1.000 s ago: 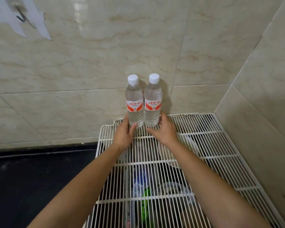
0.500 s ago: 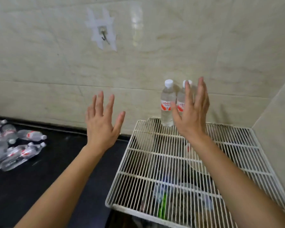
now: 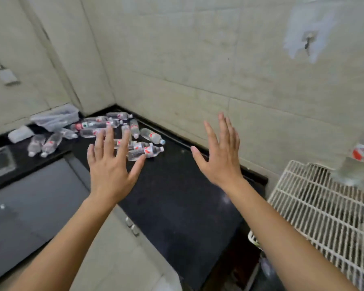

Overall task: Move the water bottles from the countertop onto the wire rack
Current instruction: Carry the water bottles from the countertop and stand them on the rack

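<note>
Presently, nearest the camera: two bare forearms rising from the lower edge of the frame. Left hand (image 3: 110,164), centre-left, palm down, fingers spread wide, holding nothing. Right hand (image 3: 220,153), centre-right, fingers likewise splayed and empty. Both hang above the countertop (image 3: 177,196), touching nothing.

Lower right: wire rack (image 3: 315,208), white, closely barred, with dim items beneath that are too blurred to name. At its far edge, against the right border of the frame, one standing bottle (image 3: 359,158), upright, badly blurred; whether a second stands behind it cannot be told.

Centre: dark polished countertop, bare between the hands and the stock.

Upper left of centre, in the far corner where the tiled wall (image 3: 198,70) turns: water bottles (image 3: 122,133), a loose heap of a dozen or so, all lying on their sides, clear plastic, white caps, red-and-white labels. Nearest of them, a front bottle (image 3: 144,152) just beyond the left fingertips, cap pointing right. Further left, a crumpled plastic wrap (image 3: 55,117) beside the heap.

Handling, by judgement: apparently full, so moderately heavy for their size; thin walls that give under a hard squeeze; smooth, round, apt to roll when a neighbour is lifted. Best taken round the labelled waist, one per hand, then turned upright. The rack's bars offer narrow footing, so each base wants setting flat.
</note>
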The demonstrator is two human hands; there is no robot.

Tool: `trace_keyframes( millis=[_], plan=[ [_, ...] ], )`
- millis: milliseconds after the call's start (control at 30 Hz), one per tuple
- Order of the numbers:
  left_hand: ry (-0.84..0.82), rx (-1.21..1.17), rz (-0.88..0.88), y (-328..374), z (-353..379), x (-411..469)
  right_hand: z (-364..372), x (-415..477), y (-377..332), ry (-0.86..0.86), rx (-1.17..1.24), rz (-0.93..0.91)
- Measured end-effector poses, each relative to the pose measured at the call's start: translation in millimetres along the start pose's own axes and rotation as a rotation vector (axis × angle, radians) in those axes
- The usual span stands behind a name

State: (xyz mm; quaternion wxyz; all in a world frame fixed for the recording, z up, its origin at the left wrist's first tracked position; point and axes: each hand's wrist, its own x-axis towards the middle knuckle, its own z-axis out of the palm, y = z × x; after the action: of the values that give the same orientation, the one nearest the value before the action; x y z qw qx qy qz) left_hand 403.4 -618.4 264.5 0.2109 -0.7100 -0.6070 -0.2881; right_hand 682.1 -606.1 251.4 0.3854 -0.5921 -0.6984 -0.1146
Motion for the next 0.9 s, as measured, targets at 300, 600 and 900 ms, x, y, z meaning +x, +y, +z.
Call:
trace_keyframes(
  millis=[300,600,900],
  plan=[
    [-0.043,0.086,-0.157,-244.2,-14.8,-13.2,171.8,51.1,-212.0,-0.16,0.126,-0.116],
    [-0.186,0.026,-0.182,-345.2,47.8,30.4,273.5,72.6,-251.8,-0.376,0.077,-0.101],
    [-0.349,-0.095,-0.047,-355.2,197.3,118.0,399.0,123.4,-168.6,-0.448,0.059,0.189]
  ],
)
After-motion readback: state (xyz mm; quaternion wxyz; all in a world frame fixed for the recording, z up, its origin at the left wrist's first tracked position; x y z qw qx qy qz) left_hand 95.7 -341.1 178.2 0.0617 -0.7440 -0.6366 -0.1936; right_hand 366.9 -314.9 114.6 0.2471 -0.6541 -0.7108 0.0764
